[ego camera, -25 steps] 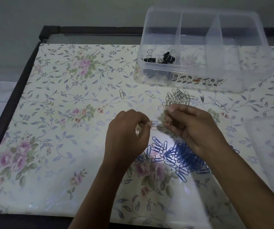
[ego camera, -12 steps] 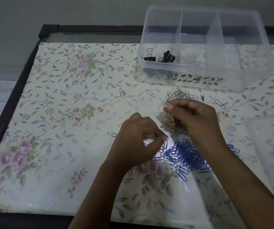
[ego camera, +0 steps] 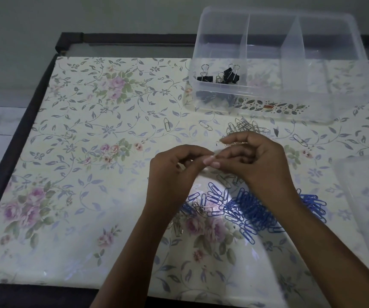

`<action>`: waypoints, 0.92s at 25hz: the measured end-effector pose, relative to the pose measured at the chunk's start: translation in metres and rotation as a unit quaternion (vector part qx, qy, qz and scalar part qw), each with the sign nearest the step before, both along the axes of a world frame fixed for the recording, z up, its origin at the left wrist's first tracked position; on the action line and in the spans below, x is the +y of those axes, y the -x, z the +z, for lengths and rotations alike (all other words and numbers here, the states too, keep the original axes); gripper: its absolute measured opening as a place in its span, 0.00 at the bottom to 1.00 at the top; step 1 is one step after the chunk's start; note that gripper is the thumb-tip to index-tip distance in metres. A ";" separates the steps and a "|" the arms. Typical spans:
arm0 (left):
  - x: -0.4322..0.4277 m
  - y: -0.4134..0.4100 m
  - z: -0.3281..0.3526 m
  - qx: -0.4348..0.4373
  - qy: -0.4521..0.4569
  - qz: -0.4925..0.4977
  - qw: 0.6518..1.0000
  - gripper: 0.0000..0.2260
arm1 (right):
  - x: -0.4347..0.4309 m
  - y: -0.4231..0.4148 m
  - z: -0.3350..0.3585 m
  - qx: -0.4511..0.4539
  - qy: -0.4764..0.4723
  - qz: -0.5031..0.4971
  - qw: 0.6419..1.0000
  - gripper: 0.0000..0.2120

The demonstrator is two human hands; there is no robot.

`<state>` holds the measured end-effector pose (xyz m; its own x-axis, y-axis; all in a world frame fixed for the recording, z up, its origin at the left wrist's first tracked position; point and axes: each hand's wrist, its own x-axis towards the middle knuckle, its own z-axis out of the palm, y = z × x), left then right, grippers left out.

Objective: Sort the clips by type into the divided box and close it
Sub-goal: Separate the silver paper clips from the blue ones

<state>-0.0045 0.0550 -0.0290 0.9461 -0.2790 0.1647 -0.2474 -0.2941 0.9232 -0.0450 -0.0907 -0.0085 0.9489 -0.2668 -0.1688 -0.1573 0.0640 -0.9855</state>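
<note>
My left hand (ego camera: 174, 172) and my right hand (ego camera: 254, 161) meet fingertip to fingertip above the table. The right hand pinches several silver paper clips (ego camera: 230, 142). Whether the left fingers pinch a clip too is hidden. Under my hands lies a heap of blue paper clips (ego camera: 250, 210), with a few silver ones (ego camera: 199, 208) mixed in at its left. A loose pile of silver paper clips (ego camera: 244, 127) lies just beyond my hands. The clear divided box (ego camera: 201, 41) stands open at the back, with black binder clips (ego camera: 220, 75) in its left compartment.
Single silver clips lie scattered: one (ego camera: 167, 124) to the left, one (ego camera: 205, 125) near the box, one (ego camera: 300, 140) to the right. The clear box lid (ego camera: 366, 196) lies at the right edge. A floral cloth (ego camera: 79, 174) covers the table.
My left hand dipped toward the blue heap and came back up to the right hand's fingertips. The right hand stayed above the clips, still holding silver ones.
</note>
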 end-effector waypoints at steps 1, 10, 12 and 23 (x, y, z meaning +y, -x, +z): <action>0.001 0.000 0.000 0.001 0.000 0.016 1.000 0.03 | 0.000 0.000 0.001 -0.003 -0.014 0.010 1.000 0.16; 0.004 -0.002 0.007 0.036 0.029 0.061 0.997 0.09 | 0.001 0.000 0.003 -0.035 0.041 0.015 0.998 0.10; 0.004 -0.002 0.006 0.044 0.037 0.057 0.997 0.06 | 0.002 0.000 0.002 -0.038 0.044 0.010 0.998 0.10; 0.001 0.003 0.004 0.065 0.009 0.010 0.998 0.05 | 0.003 0.000 -0.002 -0.053 0.096 -0.017 0.994 0.09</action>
